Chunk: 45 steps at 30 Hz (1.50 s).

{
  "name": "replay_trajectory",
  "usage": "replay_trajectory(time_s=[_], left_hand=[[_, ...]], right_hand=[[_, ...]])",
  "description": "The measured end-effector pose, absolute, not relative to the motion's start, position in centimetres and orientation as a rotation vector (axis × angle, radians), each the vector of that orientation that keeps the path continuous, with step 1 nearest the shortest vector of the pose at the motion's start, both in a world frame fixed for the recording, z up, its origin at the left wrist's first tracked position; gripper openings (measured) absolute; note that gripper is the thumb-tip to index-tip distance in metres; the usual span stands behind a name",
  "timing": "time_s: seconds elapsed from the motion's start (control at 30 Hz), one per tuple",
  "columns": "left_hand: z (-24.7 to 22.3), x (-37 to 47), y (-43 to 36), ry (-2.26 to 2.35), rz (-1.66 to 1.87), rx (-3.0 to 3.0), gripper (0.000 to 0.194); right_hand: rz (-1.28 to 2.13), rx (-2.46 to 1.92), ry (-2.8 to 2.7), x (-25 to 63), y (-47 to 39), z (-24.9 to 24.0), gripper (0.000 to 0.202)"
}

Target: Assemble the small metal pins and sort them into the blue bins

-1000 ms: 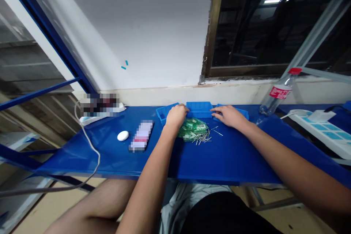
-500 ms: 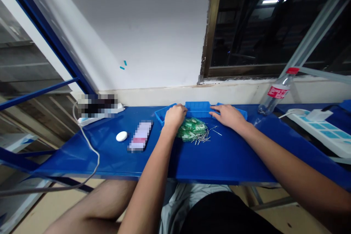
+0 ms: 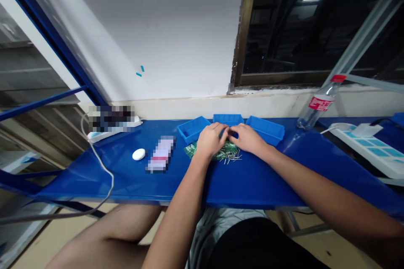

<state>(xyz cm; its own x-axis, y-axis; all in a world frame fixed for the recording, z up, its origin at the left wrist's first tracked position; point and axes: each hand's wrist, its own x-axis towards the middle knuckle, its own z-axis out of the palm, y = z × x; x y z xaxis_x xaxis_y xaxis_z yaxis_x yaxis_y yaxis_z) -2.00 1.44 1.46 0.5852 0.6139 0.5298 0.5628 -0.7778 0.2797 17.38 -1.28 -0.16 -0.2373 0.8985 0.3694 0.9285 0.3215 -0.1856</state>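
My left hand (image 3: 212,139) and my right hand (image 3: 248,138) meet over a crumpled green plastic bag (image 3: 191,149), their fingertips close together. The fingers of both are bent inward and closed; anything small between them is too hidden to make out. Just below my hands lies a loose heap of thin metal pieces (image 3: 232,158), like small rods or drill bits, at the bag's right side. Behind them stand three blue plastic bins: a left bin (image 3: 193,128), a middle bin (image 3: 227,117) and a right bin (image 3: 265,129). My hands partly cover the middle bin.
On the blue table (image 3: 252,185) to the left lie a blurred-out phone (image 3: 161,154) and a white rounded case (image 3: 139,154). A power strip (image 3: 115,128) sits behind them. To the right are a bottle with a red cap (image 3: 321,103) and a larger power strip (image 3: 375,147).
Both hands have come away from the bins and drawn together over the green bag. The right hand moved left and the left hand moved right. The bag looks flatter and spread further left.
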Motion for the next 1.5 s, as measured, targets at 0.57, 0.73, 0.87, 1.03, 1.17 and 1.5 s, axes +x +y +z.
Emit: replay_trajectory(time_s=[0.57,0.73,0.87,1.03,1.17,1.5], left_hand=[[1.7,-3.3,1.2,1.013,1.053,2.522,0.034],[1.2,-3.3,1.5,0.886,1.104,2.584,0.046],[0.9,-3.1,1.9,0.783,1.145,2.511,0.047],[1.2,-3.1,1.9,0.753,1.211,2.306,0.038],[1.1,-3.1,1.8,0.707,1.241,2.155,0.044],[1.4,-2.8,1.6,0.581,1.24,1.997,0.045]], right_hand=[[-0.109,-1.594,-1.963,18.2,-2.0,-0.9,0.012],[0.138,-1.375,-1.56,18.0,-2.9,-1.1,0.013],[0.447,-1.119,-1.417,17.0,-3.4,-1.4,0.026],[0.567,-1.0,-1.382,16.3,-3.6,-1.5,0.03],[0.616,-0.976,-1.327,16.3,-3.5,-1.6,0.041],[0.669,-0.94,-1.119,15.7,-3.7,-0.8,0.048]])
